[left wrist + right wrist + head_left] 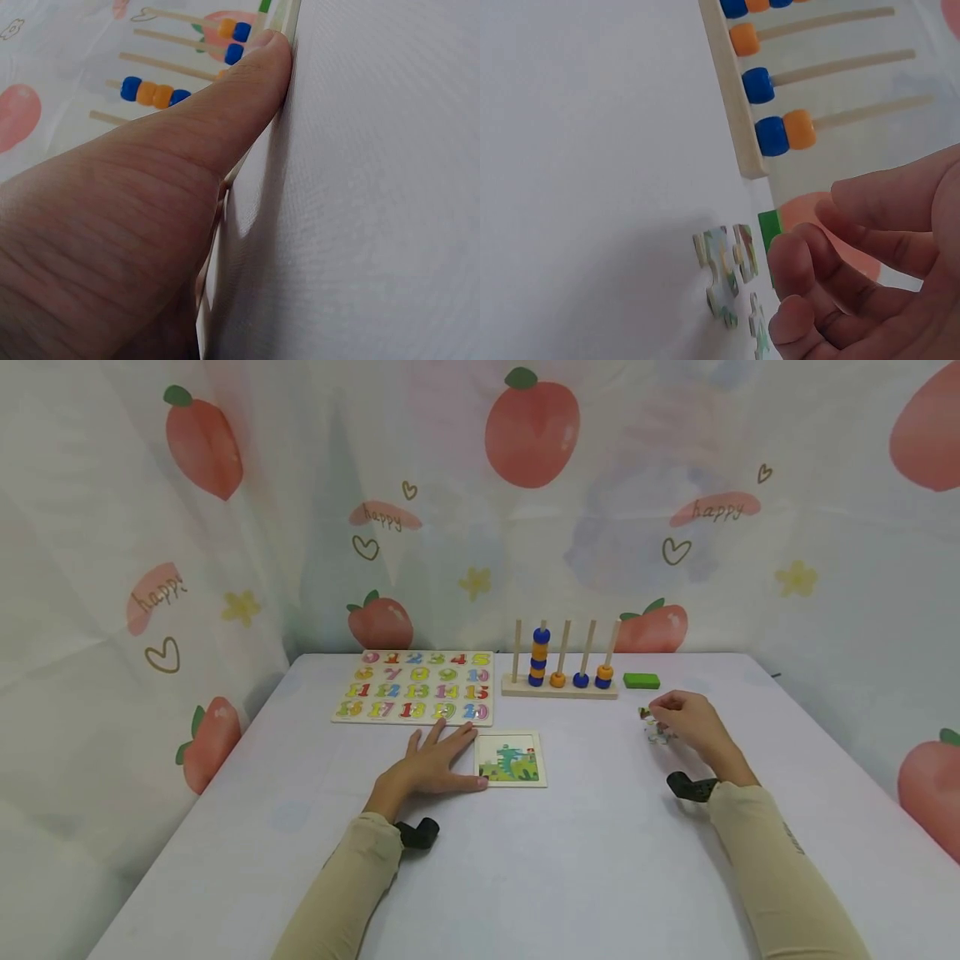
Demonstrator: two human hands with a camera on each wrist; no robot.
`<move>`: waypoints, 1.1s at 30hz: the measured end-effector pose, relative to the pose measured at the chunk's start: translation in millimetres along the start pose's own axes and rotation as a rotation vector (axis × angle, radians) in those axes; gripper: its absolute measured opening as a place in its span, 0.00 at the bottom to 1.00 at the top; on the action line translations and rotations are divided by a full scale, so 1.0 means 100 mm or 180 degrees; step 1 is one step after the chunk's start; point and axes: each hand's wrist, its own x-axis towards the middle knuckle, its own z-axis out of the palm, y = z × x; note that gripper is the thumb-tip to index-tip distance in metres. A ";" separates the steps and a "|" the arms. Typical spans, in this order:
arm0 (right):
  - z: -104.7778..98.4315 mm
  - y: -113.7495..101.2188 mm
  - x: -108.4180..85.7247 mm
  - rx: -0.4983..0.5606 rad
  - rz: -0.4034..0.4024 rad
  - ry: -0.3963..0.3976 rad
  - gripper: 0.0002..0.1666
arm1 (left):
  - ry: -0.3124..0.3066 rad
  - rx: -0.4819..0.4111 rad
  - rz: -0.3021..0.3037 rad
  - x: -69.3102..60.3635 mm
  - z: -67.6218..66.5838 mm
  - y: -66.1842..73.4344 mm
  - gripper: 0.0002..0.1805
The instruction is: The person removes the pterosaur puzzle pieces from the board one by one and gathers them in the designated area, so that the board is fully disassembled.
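My left hand (429, 770) lies on the table with its fingers spread, its thumb touching the lower left corner of a small framed picture puzzle (510, 736). A green dinosaur-like figure shows inside the pale frame. In the left wrist view, the extended thumb (225, 105) runs along the tabletop. Over at the right, my right hand (697, 727) hovers by several loose jigsaw pieces (721, 274). Its fingers are loosely bent, and the right wrist view shows a gap between thumb and fingers with nothing in it. The hand partly hides the pieces in the head view.
A number puzzle board (412, 697) lies behind the left hand. Behind the framed puzzle stands a wooden peg rack (558, 690) with blue and orange beads. A green block (641, 681) sits to the rack's right. A patterned cloth (450, 527) hangs along the table's back.
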 end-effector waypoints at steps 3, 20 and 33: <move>0.03 -0.10 -0.01 0.0028 -0.0028 -0.0100 0.24 | 0.0005 0.0011 0.0002 0.01 0.01 -0.01 0.57; 0.43 -0.60 -0.08 -0.0028 -0.0545 -0.0437 0.22 | -0.0003 -0.0031 -0.0012 0.01 0.00 -0.01 0.57; 0.80 -0.94 -0.09 -0.0205 -0.1020 -0.0772 0.18 | -0.0010 -0.0011 -0.0039 0.01 0.02 -0.03 0.57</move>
